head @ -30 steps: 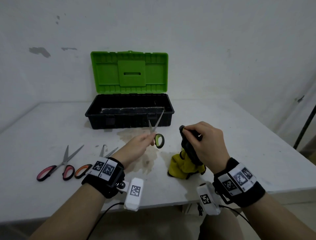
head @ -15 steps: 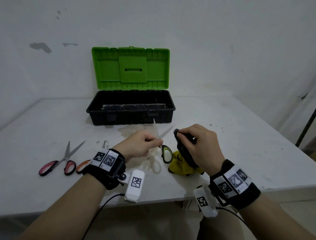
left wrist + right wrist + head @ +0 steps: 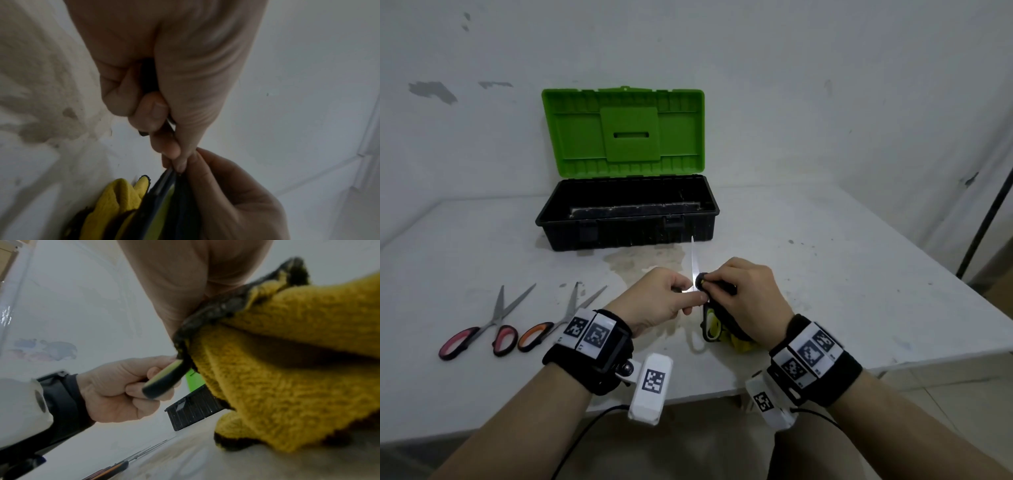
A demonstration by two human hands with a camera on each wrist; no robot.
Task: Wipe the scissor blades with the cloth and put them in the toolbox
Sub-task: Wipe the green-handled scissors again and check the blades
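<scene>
My left hand grips the green-and-black scissors near the pivot, above the table's front. One bare blade points up and away, and a handle loop hangs down. My right hand pinches the yellow cloth with dark edging against the scissors just beside the left fingers. In the left wrist view the handle runs down next to the cloth. The right wrist view shows the cloth draped from my palm and the handle in the left hand. The second blade is hidden.
The black toolbox stands open behind the hands, its green lid upright against the wall. Pink-handled scissors and orange-handled scissors lie with blades apart on the table's left. A dark pole leans at the right.
Both hands have come together. The scissors turned so the handle hangs down and one blade points up, and the right hand's cloth now touches the scissors near the pivot.
</scene>
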